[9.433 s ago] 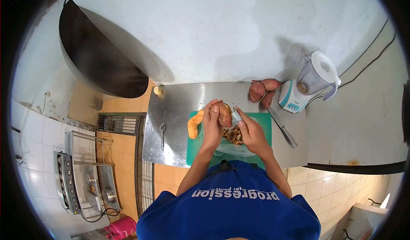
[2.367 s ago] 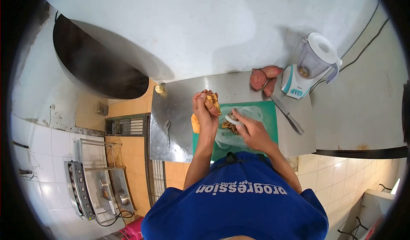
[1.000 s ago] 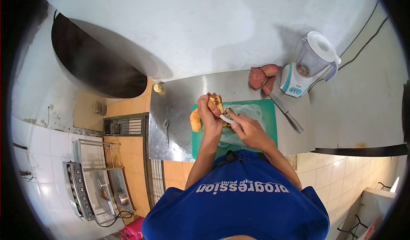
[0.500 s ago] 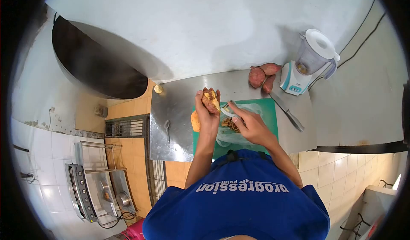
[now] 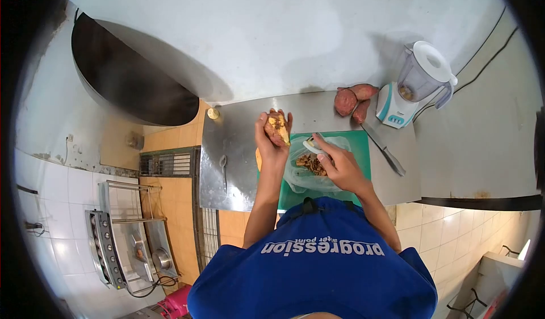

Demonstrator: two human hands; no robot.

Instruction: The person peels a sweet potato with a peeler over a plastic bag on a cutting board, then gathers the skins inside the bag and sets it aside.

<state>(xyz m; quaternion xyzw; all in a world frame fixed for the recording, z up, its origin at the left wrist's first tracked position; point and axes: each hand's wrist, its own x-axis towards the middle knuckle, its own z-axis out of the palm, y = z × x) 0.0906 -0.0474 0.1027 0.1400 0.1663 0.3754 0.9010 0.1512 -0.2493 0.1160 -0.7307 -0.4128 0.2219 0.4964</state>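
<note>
In my left hand (image 5: 271,151) is a partly peeled sweet potato (image 5: 278,129), with yellow flesh showing among patches of reddish-brown skin. My right hand (image 5: 346,167) grips a pale peeler (image 5: 311,144), a short gap to the right of the sweet potato. Below the peeler, a clear plastic bag (image 5: 292,178) with a pile of brown peelings (image 5: 311,163) lies on the green cutting board (image 5: 363,148). Another yellow, peeled piece (image 5: 259,159) shows only partly behind my left wrist.
Several unpeeled sweet potatoes (image 5: 345,101) lie near the wall beside a blender (image 5: 423,72). A knife (image 5: 386,151) rests right of the board. To the left are a spoon (image 5: 223,171) and a small round container (image 5: 213,113) on the steel table (image 5: 238,131). A large wok (image 5: 125,75) hangs at upper left.
My left hand and the sweet potato have moved slightly up and left. The peeler has come away from the sweet potato to the right, widening the gap and uncovering more peelings.
</note>
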